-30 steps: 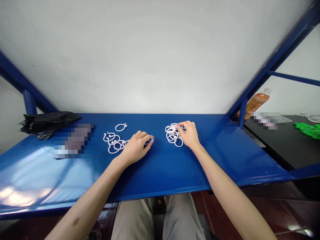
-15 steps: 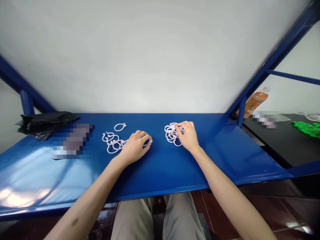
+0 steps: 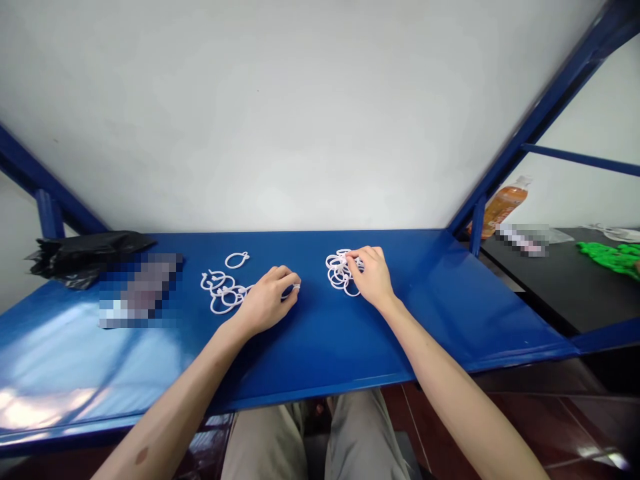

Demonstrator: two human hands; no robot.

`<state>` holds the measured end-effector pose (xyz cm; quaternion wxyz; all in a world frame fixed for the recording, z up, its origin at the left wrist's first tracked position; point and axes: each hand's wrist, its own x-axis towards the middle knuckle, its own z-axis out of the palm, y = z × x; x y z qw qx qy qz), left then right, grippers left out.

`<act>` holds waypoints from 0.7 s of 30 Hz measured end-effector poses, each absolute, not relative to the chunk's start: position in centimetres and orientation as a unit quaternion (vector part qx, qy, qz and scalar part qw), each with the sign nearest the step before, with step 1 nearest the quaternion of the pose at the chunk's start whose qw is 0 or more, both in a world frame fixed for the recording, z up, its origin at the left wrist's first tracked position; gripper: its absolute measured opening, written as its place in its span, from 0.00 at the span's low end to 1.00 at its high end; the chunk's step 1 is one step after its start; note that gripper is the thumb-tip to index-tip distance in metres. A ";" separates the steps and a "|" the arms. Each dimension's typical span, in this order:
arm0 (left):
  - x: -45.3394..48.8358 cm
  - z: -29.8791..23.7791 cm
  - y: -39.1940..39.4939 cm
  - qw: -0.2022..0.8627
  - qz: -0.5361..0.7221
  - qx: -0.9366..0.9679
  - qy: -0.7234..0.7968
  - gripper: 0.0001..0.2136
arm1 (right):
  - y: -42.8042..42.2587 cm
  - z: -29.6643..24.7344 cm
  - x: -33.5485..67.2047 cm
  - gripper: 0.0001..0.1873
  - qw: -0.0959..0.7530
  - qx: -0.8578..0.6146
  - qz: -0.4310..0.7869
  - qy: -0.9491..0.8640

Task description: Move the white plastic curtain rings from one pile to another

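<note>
My left hand (image 3: 269, 300) is closed, with fingers curled around a white plastic ring (image 3: 289, 291) that shows at the thumb and fingertips. Left of that hand, a loose pile of white rings (image 3: 221, 291) lies on the blue table, part of it covered by the hand. One single white ring (image 3: 236, 261) lies behind this pile. At the other pile of white rings (image 3: 340, 272), my right hand (image 3: 371, 272) pinches a ring between thumb and forefinger. The fingers partly hide where they grip it.
The blue table (image 3: 325, 353) has blue metal frame bars (image 3: 530, 127) at both sides. A black plastic bag (image 3: 90, 253) and a blurred packet (image 3: 145, 290) lie at left. On a black surface at right are an orange drink bottle (image 3: 504, 208) and green material (image 3: 610, 259).
The camera view has shifted slightly. Both hands keep nearly the same places beside the ring piles, and their grips look unchanged.
</note>
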<state>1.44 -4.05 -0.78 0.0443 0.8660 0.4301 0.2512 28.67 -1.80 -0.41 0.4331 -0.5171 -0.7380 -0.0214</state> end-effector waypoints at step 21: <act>1.4 -0.4 -4.2 0.080 0.234 0.869 0.428 0.09 | -1.8 -0.4 28.6 0.09 0.442 -0.513 -0.018 -0.735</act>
